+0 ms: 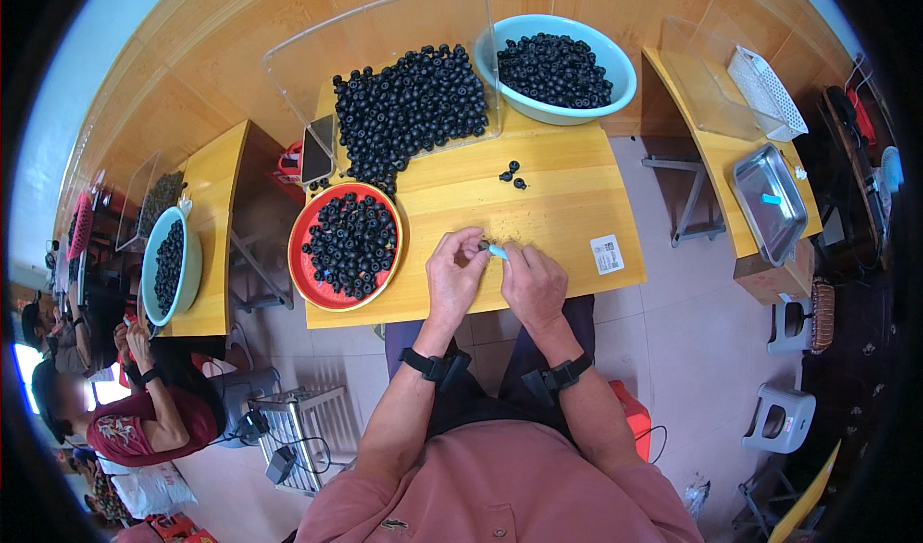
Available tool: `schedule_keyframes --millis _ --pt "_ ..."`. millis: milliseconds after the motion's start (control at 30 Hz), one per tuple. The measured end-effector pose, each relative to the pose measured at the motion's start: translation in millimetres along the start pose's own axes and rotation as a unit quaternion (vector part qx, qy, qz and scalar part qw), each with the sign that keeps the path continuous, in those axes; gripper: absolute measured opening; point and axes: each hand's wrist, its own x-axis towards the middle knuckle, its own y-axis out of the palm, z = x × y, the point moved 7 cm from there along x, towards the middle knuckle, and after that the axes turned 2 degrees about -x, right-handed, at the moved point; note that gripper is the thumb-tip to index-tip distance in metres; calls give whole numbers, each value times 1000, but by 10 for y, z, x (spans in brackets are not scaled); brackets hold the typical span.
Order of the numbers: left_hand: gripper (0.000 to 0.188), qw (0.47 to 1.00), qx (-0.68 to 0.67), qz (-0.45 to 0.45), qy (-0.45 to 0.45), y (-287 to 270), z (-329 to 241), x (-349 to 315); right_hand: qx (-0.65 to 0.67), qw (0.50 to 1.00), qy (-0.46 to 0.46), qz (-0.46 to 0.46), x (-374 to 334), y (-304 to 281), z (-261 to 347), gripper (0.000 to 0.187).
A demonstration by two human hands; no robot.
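Close above the wooden table's near edge, my left hand (456, 272) pinches a small dark round piece (484, 246) between thumb and fingertips. My right hand (534, 281) grips a short light-blue handled tool (498, 252), its end against or very near that piece. The tool's tip is too small to make out. Fine crumbs lie on the wood around the fingertips. Left of my hands, a red round tray (298, 245) with a yellow rim holds many black ring-topped round pieces (351, 243). A few loose black pieces (514, 175) lie farther up the table.
A clear plastic guard (385, 12) stands behind a large heap of black pieces (413, 101). A light-blue basin (620, 76) of them is at the back right. A phone (317, 149) and white label (607, 254) lie on the table (567, 216). At left another person (154, 399) sits working.
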Motion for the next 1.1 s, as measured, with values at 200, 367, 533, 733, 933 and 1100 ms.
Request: schedule_keyframes --millis 200,367,533,733,933,1100 --pt "33 995 -95 -24 -27 -5 103 -18 8 1000 1 1 13 -8 5 13" --pt "34 993 -105 -8 -44 12 125 -4 12 1000 3 2 2 14 -14 16" --pt "34 985 -159 -27 -66 -24 114 -6 1 1000 23 5 2 37 -51 16" --pt "31 979 -193 -40 -54 -46 84 5 -15 999 33 11 11 42 -59 19" --pt "16 994 -97 -50 -8 -167 -26 0 -10 1000 28 4 -9 75 -50 16" --pt "18 979 95 -135 121 -693 -397 -7 14 999 21 -31 -19 14 -31 15"
